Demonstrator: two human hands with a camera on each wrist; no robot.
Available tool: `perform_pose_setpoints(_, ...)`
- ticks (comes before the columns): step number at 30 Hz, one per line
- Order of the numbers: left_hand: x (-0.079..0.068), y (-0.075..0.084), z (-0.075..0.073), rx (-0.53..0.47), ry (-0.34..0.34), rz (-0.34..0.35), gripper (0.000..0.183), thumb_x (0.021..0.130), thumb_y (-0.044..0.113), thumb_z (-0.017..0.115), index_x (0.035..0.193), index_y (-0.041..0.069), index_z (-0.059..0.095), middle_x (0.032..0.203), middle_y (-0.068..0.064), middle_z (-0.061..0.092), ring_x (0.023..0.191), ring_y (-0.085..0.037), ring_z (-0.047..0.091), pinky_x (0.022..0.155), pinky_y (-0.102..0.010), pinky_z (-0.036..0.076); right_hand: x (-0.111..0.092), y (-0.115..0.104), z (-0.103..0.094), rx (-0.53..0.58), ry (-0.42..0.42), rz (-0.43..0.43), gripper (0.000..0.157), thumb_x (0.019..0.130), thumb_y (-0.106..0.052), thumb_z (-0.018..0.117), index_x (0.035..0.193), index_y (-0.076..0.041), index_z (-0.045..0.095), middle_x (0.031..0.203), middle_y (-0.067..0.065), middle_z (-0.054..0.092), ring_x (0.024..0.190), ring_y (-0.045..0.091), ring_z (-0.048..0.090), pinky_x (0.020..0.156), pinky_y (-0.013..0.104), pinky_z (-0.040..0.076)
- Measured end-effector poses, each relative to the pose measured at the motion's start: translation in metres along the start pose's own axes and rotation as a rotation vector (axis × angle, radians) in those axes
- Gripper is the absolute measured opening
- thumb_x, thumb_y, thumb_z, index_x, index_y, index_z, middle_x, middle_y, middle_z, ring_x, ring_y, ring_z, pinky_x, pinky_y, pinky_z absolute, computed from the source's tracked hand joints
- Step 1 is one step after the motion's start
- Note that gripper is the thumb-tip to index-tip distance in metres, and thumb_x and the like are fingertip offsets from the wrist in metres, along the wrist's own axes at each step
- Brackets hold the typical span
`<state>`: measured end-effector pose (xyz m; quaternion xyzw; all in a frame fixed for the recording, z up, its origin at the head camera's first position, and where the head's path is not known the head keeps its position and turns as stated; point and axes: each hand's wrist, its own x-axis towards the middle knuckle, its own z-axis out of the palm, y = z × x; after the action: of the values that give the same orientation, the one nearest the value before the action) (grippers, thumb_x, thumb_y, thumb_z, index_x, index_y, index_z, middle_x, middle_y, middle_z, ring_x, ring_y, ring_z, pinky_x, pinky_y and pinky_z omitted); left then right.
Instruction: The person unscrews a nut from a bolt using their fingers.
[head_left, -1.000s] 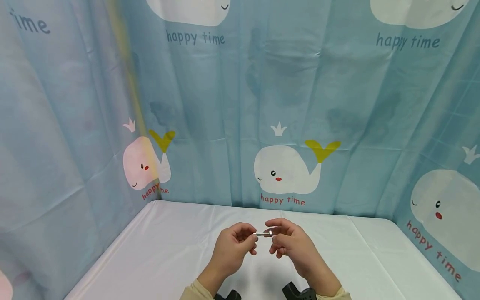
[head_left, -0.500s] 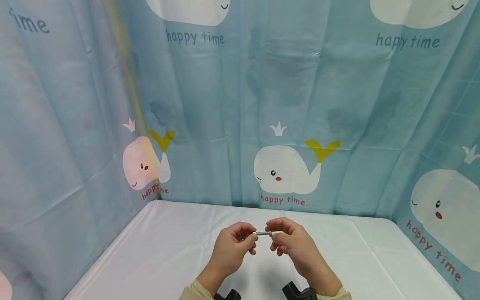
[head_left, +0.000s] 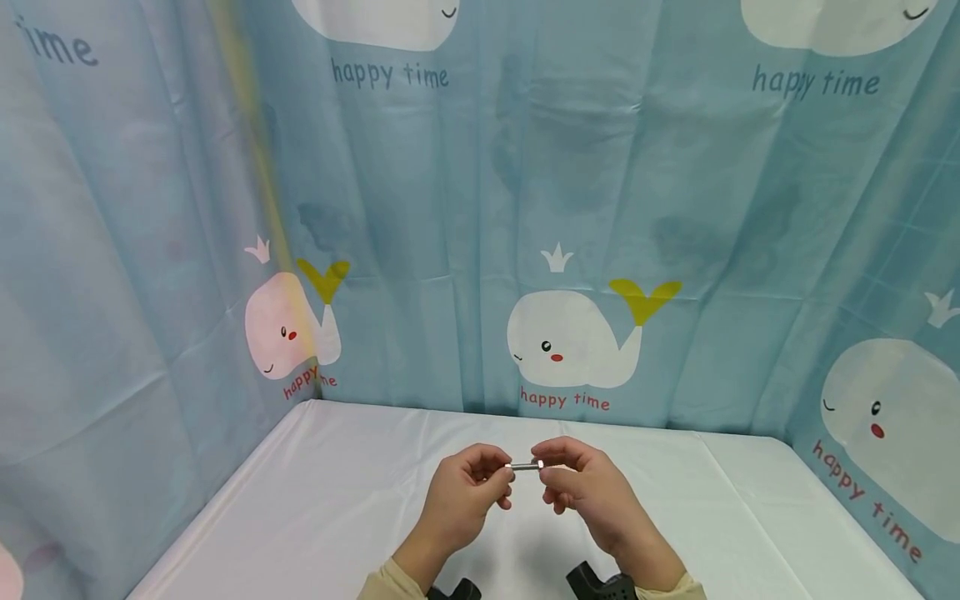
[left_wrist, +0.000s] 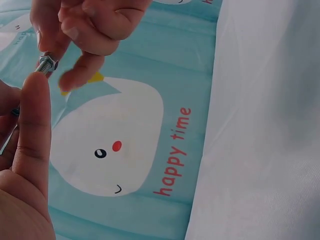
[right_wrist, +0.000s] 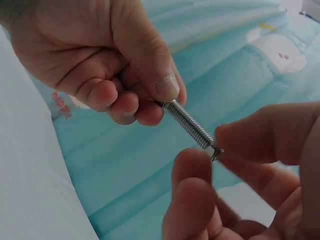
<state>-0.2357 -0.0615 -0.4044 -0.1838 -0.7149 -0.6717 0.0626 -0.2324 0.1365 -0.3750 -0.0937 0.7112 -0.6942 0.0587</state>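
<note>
A silver threaded bolt (head_left: 523, 467) is held level above the table, between both hands in the head view. My left hand (head_left: 461, 500) pinches one end of it between thumb and index finger, covering that end. At the other end sits a hex nut (left_wrist: 48, 61), with bare thread showing between it and the left thumb in the right wrist view. Around this nut my right hand (head_left: 592, 492) has its thumb and index finger on opposite sides, pinching it lightly. The right hand's other fingers curl loosely below.
A white cloth (head_left: 315, 508) covers the table beneath the hands. Behind and to the sides hangs a blue curtain (head_left: 420, 333) printed with whales. Black devices (head_left: 600, 583) are strapped at both wrists.
My right index finger was raised off the nut and has come down nearer it, while the right thumb has shifted slightly left. My left hand and the bolt stay nearly in place.
</note>
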Motion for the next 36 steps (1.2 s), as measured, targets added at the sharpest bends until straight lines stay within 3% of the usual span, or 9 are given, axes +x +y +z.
perform_pose_setpoints(3, -0.0003, 0.0004, 0.0002, 0.002, -0.001, -0.001, 0.008, 0.093, 0.009, 0.070, 0.098, 0.004, 0.069, 0.082, -0.008, 0.065, 0.064, -0.021, 0.066, 0.063, -0.035, 0.061, 0.0003, 0.0007, -0.0008, 0.016, 0.013, 0.014, 0.032, 0.096, -0.017, 0.065, 0.123, 0.000, 0.062, 0.109, 0.016, 0.063, 0.068, 0.024, 0.061, 0.057, 0.028, 0.051)
perform_pose_setpoints(7, -0.0002, 0.0004, 0.0009, 0.003, -0.003, 0.005, 0.007, 0.093, 0.009, 0.070, 0.098, 0.004, 0.069, 0.082, -0.008, 0.066, 0.064, -0.021, 0.066, 0.063, -0.035, 0.061, 0.0005, 0.0018, -0.0016, 0.008, 0.003, 0.039, 0.037, 0.101, -0.032, 0.059, 0.117, 0.001, 0.064, 0.091, 0.014, 0.067, 0.061, 0.020, 0.059, 0.055, 0.027, 0.050)
perform_pose_setpoints(11, -0.0002, 0.0004, 0.0013, -0.010, -0.009, 0.008, 0.007, 0.093, 0.007, 0.069, 0.099, 0.003, 0.068, 0.083, -0.008, 0.066, 0.064, -0.021, 0.066, 0.063, -0.036, 0.061, -0.0004, 0.0029, -0.0021, 0.009, -0.021, 0.029, 0.033, 0.103, -0.027, 0.058, 0.111, 0.004, 0.064, 0.081, 0.013, 0.066, 0.059, 0.020, 0.058, 0.055, 0.027, 0.050)
perform_pose_setpoints(19, -0.0007, 0.0007, 0.0014, -0.013, -0.007, 0.002, 0.007, 0.093, 0.008, 0.069, 0.098, 0.004, 0.068, 0.082, -0.008, 0.066, 0.064, -0.021, 0.065, 0.063, -0.036, 0.061, -0.0015, 0.0001, -0.0040, 0.023, -0.039, 0.038, 0.029, 0.096, -0.021, 0.064, 0.116, 0.001, 0.064, 0.095, 0.015, 0.068, 0.062, 0.019, 0.059, 0.056, 0.026, 0.050)
perform_pose_setpoints(24, -0.0007, 0.0006, 0.0016, -0.019, -0.010, 0.000, 0.009, 0.093, 0.008, 0.069, 0.100, 0.002, 0.068, 0.083, -0.009, 0.066, 0.064, -0.021, 0.066, 0.063, -0.036, 0.061, -0.0014, -0.0002, -0.0033, 0.020, -0.059, 0.064, 0.038, 0.100, -0.032, 0.059, 0.116, 0.002, 0.063, 0.088, 0.014, 0.068, 0.060, 0.017, 0.058, 0.055, 0.026, 0.050)
perform_pose_setpoints(28, -0.0006, 0.0002, 0.0020, -0.019, -0.013, 0.003, 0.010, 0.093, 0.006, 0.068, 0.100, 0.000, 0.068, 0.083, -0.008, 0.066, 0.064, -0.020, 0.066, 0.063, -0.036, 0.061, -0.0012, 0.0008, -0.0020, 0.003, -0.044, 0.047, 0.033, 0.101, -0.028, 0.061, 0.110, 0.003, 0.065, 0.081, 0.013, 0.065, 0.060, 0.019, 0.057, 0.055, 0.027, 0.050)
perform_pose_setpoints(36, -0.0006, -0.0003, 0.0021, -0.020, -0.014, 0.010, 0.010, 0.093, 0.007, 0.068, 0.100, 0.000, 0.068, 0.083, -0.008, 0.066, 0.064, -0.021, 0.065, 0.063, -0.037, 0.061, -0.0020, -0.0012, -0.0023, 0.023, -0.029, 0.038, 0.031, 0.096, -0.022, 0.066, 0.117, 0.001, 0.062, 0.094, 0.016, 0.068, 0.060, 0.019, 0.058, 0.052, 0.023, 0.045)
